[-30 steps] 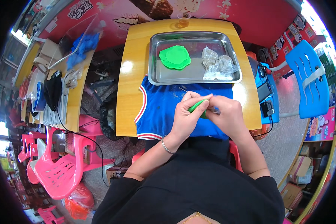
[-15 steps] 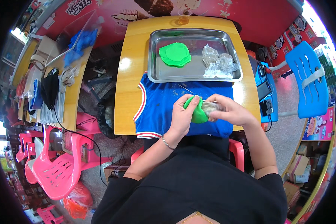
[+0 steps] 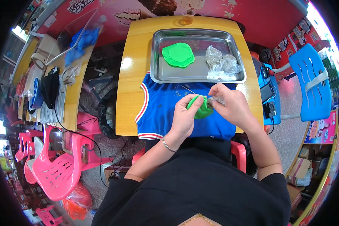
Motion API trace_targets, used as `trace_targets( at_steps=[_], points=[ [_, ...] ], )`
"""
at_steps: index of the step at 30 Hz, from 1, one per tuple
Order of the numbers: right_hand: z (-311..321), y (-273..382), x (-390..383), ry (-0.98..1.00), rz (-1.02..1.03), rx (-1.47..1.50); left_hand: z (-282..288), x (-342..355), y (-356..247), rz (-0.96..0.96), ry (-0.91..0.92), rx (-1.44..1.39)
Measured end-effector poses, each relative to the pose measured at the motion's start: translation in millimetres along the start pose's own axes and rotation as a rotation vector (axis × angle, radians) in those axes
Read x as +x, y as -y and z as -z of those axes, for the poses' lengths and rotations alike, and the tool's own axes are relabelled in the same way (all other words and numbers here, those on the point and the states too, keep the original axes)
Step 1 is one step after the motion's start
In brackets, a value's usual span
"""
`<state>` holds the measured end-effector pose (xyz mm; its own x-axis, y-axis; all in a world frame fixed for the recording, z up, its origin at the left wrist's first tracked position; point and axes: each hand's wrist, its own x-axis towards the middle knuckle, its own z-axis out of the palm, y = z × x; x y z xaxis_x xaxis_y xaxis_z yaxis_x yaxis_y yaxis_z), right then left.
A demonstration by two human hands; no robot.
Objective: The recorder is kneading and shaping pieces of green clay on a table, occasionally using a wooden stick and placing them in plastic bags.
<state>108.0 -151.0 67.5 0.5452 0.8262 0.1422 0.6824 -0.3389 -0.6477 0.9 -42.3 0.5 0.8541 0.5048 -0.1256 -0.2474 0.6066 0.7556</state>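
Note:
My left hand [image 3: 182, 117] pinches a thin, soft green pouch-like piece [image 3: 204, 111] by its upper edge. At that opening, the fingers of my right hand [image 3: 235, 107] close on a small clear plastic bag [image 3: 217, 100]; its contents are mostly hidden. Both hands work above a blue sleeveless jersey [image 3: 158, 101] with red and white trim. A thin metal stick [image 3: 188, 89] lies on the jersey by some crumbs. Behind it, a steel tray [image 3: 199, 42] holds flat round green pieces [image 3: 178, 55] in a stack, plus clear bags of greyish stuff [image 3: 223, 63].
A plastic cup of amber liquid [image 3: 187, 17] stands at the far edge of the yellow table [image 3: 130, 86]. To the left are a cluttered side table [image 3: 72, 96] and a pink chair [image 3: 60, 173]. On the right is a blue chair [image 3: 309, 83].
My right hand has risen slightly and turned over the green pouch's opening. The clear bag now shows less, mostly between the fingers. The left hand keeps its hold.

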Motion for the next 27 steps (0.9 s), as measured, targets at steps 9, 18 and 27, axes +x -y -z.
trace_targets(
  at_steps=[9,18,27],
  points=[
    [-8,-7,0,-0.094,-0.04,-0.044,-18,-7,-3,0.097,0.002,-0.107],
    [3,-7,-4,0.105,-0.315,0.932,-6,-11,0,-0.024,0.023,-0.003],
    [11,3,-3,0.119,-0.026,0.304,-2,-8,0,0.027,0.12,0.012]
  ],
)
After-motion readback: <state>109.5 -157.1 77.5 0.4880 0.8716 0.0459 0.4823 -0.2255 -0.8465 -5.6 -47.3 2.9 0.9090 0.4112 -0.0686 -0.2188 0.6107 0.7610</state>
